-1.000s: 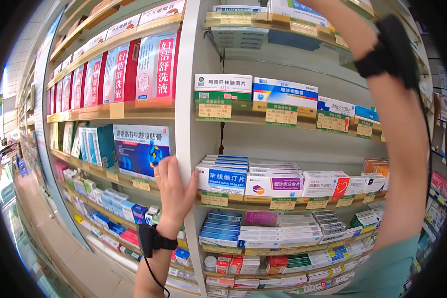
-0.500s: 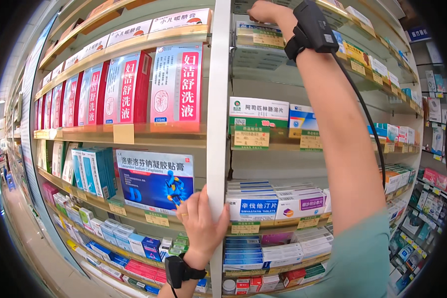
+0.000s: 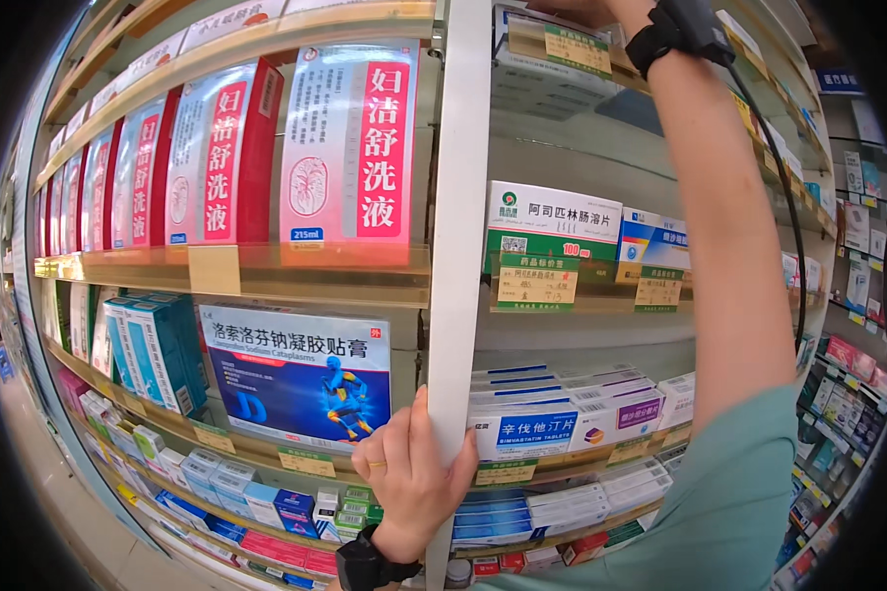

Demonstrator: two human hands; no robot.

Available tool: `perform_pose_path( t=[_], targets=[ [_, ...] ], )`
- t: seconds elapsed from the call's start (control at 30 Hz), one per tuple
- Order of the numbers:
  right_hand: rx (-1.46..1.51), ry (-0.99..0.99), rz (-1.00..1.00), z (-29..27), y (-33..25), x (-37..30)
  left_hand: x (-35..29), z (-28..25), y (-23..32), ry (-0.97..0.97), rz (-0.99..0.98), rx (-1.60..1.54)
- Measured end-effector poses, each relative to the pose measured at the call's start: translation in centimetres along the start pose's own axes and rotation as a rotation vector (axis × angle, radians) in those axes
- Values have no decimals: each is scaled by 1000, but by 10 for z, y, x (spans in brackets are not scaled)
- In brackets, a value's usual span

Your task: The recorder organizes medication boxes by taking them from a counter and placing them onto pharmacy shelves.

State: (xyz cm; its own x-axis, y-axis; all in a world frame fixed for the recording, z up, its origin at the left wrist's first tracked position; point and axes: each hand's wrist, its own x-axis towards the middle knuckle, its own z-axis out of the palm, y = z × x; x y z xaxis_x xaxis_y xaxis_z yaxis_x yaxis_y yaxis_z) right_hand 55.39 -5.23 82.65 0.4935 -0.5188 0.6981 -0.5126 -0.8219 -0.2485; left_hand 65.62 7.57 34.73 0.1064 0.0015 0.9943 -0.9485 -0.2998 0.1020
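My left hand (image 3: 414,469), with a ring on one finger, is wrapped round the edge of a white shelf upright (image 3: 450,246), thumb on its right side and fingers on its left. My right arm reaches up across the right-hand shelves. At the top edge my right hand (image 3: 586,10) is over a high glass shelf with a green-and-cream price tag (image 3: 577,47); its fingers are cut off, so what it touches is hidden. Black devices are strapped to both wrists. Beside my left hand stands a large blue-and-white plaster box (image 3: 296,379).
Tall pink-and-white wash boxes (image 3: 350,148) line the left shelf. A white-and-green medicine box (image 3: 554,222) stands on the middle right shelf, above stacked blue-and-white tablet boxes (image 3: 522,433). A black cable (image 3: 784,187) trails from my right wrist. Further shelving (image 3: 857,246) stands at far right.
My view has come closer to the shelves, which look larger. My right hand has slipped mostly past the upper edge. My left hand keeps its hold on the upright.
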Motion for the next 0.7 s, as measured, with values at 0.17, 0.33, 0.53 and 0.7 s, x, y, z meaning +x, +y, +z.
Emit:
perform_pose_path(
  t=[0.17,0.33,0.53,0.7],
  targets=[
    [-298,-303,-139,-2,3,0,0,0,0,-4,0,-17],
    [-398,-154,-217,2,-3,-5,0,1,0,-4,-10,-33],
    [-375,-79,-333,-14,-10,-13,-2,1,2,4,-42,-83],
    [-403,-97,-305,-8,1,9,0,0,2,8,-25,-49]
  ],
)
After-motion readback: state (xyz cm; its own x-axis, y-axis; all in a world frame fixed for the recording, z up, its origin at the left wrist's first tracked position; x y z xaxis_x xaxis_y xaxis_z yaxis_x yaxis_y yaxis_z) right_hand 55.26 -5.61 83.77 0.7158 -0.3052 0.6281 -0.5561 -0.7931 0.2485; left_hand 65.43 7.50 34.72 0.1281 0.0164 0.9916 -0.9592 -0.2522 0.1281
